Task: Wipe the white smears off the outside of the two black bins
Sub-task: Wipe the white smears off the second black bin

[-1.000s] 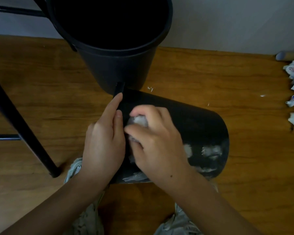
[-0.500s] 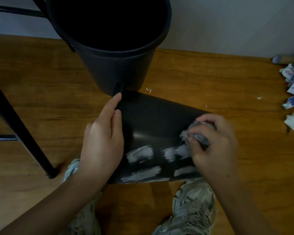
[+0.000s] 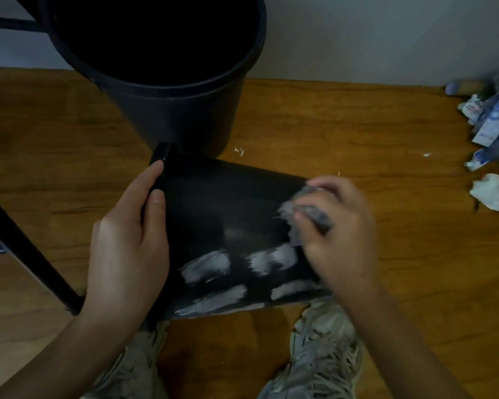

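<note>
A black bin (image 3: 228, 214) lies on its side on the wooden floor, rim to the left. Several white smears (image 3: 208, 266) streak its lower side. My left hand (image 3: 127, 243) grips the bin's rim end, thumb on top. At the bin's base end, my right hand (image 3: 340, 228) is closed on a crumpled grey wipe (image 3: 303, 205) pressed against the bin's side. A second black bin (image 3: 182, 116) stands upright just behind, touching the lying one.
Crumpled tissues and wrappers (image 3: 493, 133) lie on the floor at the right, by the wall. A black metal furniture leg (image 3: 26, 246) slants across the left. My two grey shoes (image 3: 323, 352) are under the lying bin.
My right hand swept the wipe from the rim end along the bin to its base end, uncovering the smears. Over the last half second it barely moved. The left hand held still.
</note>
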Demonstrator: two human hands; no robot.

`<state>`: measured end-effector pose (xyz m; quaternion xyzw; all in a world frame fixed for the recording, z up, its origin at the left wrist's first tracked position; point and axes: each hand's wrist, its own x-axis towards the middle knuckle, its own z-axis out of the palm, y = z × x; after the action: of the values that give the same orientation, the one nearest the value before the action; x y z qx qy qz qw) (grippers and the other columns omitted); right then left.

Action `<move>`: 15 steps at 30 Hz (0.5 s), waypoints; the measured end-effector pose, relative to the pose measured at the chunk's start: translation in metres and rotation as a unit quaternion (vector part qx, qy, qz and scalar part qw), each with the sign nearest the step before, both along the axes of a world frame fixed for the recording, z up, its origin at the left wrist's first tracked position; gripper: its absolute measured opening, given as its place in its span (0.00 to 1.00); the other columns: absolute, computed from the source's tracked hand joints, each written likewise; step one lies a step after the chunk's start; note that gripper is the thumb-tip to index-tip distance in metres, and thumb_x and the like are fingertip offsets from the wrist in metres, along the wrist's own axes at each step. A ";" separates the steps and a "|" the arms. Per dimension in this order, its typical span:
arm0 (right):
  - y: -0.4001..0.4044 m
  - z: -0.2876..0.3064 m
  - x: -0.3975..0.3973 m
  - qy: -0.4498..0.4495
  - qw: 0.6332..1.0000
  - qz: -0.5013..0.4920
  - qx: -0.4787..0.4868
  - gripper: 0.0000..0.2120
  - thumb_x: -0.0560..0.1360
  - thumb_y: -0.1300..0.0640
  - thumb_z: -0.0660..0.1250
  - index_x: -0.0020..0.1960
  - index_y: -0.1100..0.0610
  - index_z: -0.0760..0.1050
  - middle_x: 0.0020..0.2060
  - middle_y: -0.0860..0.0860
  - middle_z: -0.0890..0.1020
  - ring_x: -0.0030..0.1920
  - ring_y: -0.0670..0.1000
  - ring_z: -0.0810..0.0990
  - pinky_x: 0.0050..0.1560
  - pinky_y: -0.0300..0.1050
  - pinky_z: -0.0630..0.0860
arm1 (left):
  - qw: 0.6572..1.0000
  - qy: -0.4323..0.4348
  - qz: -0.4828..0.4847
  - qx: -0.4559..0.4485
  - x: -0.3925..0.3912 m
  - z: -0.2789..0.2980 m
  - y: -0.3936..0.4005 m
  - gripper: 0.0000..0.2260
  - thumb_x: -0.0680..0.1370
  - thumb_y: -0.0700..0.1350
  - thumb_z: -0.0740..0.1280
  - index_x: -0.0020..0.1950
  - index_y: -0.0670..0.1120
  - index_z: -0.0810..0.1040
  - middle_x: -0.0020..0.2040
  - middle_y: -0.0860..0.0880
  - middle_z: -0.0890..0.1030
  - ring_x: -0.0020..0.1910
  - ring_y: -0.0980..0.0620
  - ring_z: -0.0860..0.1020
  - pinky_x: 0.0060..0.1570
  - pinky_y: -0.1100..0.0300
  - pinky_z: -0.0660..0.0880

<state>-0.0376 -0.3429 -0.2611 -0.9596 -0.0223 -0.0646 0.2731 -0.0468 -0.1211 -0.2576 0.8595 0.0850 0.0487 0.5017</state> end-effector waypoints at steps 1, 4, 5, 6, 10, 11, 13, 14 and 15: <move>-0.014 -0.003 -0.001 0.001 1.000 -0.026 0.004 0.06 0.71 0.56 0.68 0.48 0.52 0.79 0.55 0.45 0.72 0.57 0.45 0.69 0.54 0.38 0.66 | 1.000 0.001 0.005 -0.002 0.001 0.000 0.001 0.17 0.82 0.44 0.56 0.71 0.50 0.70 0.36 0.76 0.74 0.35 0.74 0.73 0.36 0.79 0.68; -0.038 -0.014 -0.005 -0.027 0.997 -0.072 0.013 0.03 0.72 0.61 0.70 0.46 0.56 0.81 0.54 0.52 0.76 0.56 0.52 0.73 0.54 0.48 0.70 | 1.000 0.001 0.016 -0.007 0.004 0.001 0.002 0.16 0.83 0.43 0.56 0.70 0.50 0.71 0.34 0.74 0.74 0.34 0.73 0.72 0.35 0.79 0.68; -0.040 -0.017 -0.005 -0.035 0.996 -0.079 0.018 0.03 0.72 0.60 0.69 0.46 0.57 0.81 0.54 0.53 0.76 0.56 0.53 0.73 0.54 0.47 0.69 | 1.000 -0.001 0.017 -0.006 0.006 0.002 0.002 0.16 0.83 0.43 0.56 0.69 0.49 0.71 0.34 0.71 0.75 0.34 0.74 0.72 0.35 0.79 0.68; -0.042 -0.020 -0.005 -0.044 0.996 -0.081 0.024 0.05 0.72 0.58 0.68 0.46 0.57 0.81 0.55 0.54 0.76 0.56 0.53 0.74 0.54 0.46 0.69 | 1.000 -0.003 0.018 -0.005 0.008 0.003 0.001 0.15 0.83 0.43 0.57 0.69 0.49 0.72 0.34 0.68 0.75 0.35 0.74 0.73 0.35 0.79 0.68; -0.041 -0.023 0.011 -0.049 0.996 -0.074 0.031 0.07 0.75 0.55 0.66 0.47 0.57 0.81 0.55 0.54 0.76 0.56 0.51 0.74 0.55 0.49 0.72 | 0.999 0.010 0.025 -0.027 0.019 0.004 0.001 0.16 0.83 0.45 0.57 0.70 0.50 0.71 0.41 0.65 0.73 0.39 0.76 0.73 0.38 0.80 0.69; -0.041 -0.022 0.018 -0.041 0.996 -0.073 0.034 0.06 0.76 0.55 0.66 0.48 0.56 0.81 0.56 0.54 0.76 0.57 0.52 0.74 0.56 0.50 0.73 | 0.999 0.013 0.020 -0.028 0.017 0.004 0.000 0.16 0.83 0.47 0.57 0.71 0.51 0.69 0.43 0.68 0.74 0.42 0.77 0.72 0.42 0.79 0.70; -0.041 -0.020 0.033 -0.014 0.997 -0.070 0.036 0.04 0.76 0.57 0.68 0.48 0.55 0.81 0.57 0.53 0.75 0.59 0.54 0.75 0.58 0.51 0.73 | 0.999 0.019 0.009 -0.029 0.009 0.004 -0.001 0.18 0.82 0.49 0.56 0.73 0.55 0.66 0.41 0.74 0.73 0.42 0.79 0.72 0.42 0.80 0.70; -0.041 -0.019 0.040 0.000 0.997 -0.071 0.033 0.03 0.76 0.57 0.69 0.49 0.55 0.81 0.57 0.52 0.75 0.59 0.54 0.75 0.58 0.50 0.72 | 0.999 0.022 0.005 -0.027 0.004 0.003 -0.001 0.18 0.82 0.49 0.56 0.73 0.56 0.64 0.37 0.75 0.73 0.39 0.79 0.72 0.38 0.80 0.69; -0.041 -0.018 0.045 0.009 0.997 -0.073 0.027 0.03 0.76 0.58 0.69 0.49 0.55 0.81 0.56 0.51 0.74 0.58 0.53 0.75 0.57 0.48 0.72 | 0.999 0.023 0.003 -0.023 0.000 0.002 -0.001 0.19 0.82 0.49 0.56 0.73 0.56 0.64 0.35 0.76 0.73 0.35 0.77 0.72 0.34 0.79 0.69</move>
<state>0.0076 -0.3840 -0.2792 -0.9515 0.0519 -0.0760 0.2936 -0.0463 -0.1219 -0.2556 0.8482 0.1006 0.0284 0.5192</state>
